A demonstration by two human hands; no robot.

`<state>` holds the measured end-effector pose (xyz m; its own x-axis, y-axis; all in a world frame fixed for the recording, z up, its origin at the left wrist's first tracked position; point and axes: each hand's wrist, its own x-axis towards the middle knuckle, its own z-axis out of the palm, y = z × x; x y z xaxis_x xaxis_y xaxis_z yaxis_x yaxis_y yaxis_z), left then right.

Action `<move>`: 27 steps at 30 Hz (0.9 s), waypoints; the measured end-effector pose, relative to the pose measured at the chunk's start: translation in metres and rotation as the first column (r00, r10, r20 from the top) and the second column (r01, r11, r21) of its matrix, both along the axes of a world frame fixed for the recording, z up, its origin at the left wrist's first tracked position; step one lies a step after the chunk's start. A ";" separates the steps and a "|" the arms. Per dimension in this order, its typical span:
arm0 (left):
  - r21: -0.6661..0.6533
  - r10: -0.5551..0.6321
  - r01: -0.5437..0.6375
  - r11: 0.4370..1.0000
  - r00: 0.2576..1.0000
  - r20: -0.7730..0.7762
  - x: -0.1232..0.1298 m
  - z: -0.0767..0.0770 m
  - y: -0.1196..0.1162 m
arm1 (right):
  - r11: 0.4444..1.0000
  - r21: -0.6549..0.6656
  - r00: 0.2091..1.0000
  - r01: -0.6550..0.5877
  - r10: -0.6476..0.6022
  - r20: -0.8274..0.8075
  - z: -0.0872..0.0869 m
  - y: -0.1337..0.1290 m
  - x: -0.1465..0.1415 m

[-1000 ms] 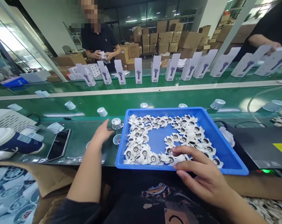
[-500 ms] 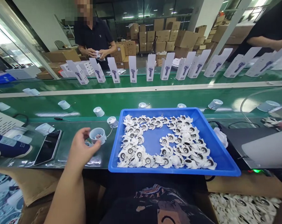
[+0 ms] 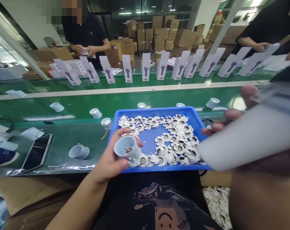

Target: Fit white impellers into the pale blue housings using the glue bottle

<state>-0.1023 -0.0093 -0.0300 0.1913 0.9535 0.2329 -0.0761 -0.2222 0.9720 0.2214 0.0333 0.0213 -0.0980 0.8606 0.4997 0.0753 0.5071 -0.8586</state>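
Note:
My left hand (image 3: 111,159) is closed around a light blue plastic cup-shaped housing (image 3: 128,148), its open mouth facing me and coppery parts showing inside. It is held over the left front corner of a blue tray (image 3: 199,119). In the tray lie many small white fan impellers (image 3: 179,147) with dark round hubs. At the right, my right hand (image 3: 227,119) grips a large, blurred white tapered cylinder (image 3: 245,140) that points left across the tray's right side. Its exact kind cannot be made out. Another blue housing (image 3: 79,151) stands on the bench left of my left hand.
Several more housings (image 3: 95,113) stand along the green bench. A phone (image 3: 36,153) lies at the left. Upright white printed boxes (image 3: 145,68) line the far side. Two people work beyond them. Below the bench at right sits a box of impellers (image 3: 216,204).
My left hand has brought a housing right, to the tray's edge. My right hand and the white cylinder have swung in from the right over the tray. The view has shifted right.

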 end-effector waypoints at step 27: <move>0.350 -0.010 0.314 0.882 0.757 -0.654 0.091 0.040 -0.001 | 0.948 -0.101 0.820 -0.302 0.204 -0.534 0.054 -0.022 -0.072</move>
<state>-0.0108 -0.0105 0.0096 0.5780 0.7299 0.3650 0.4299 -0.6525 0.6240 0.1498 0.0113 0.0750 -0.0975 0.9180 0.3845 -0.5081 0.2863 -0.8123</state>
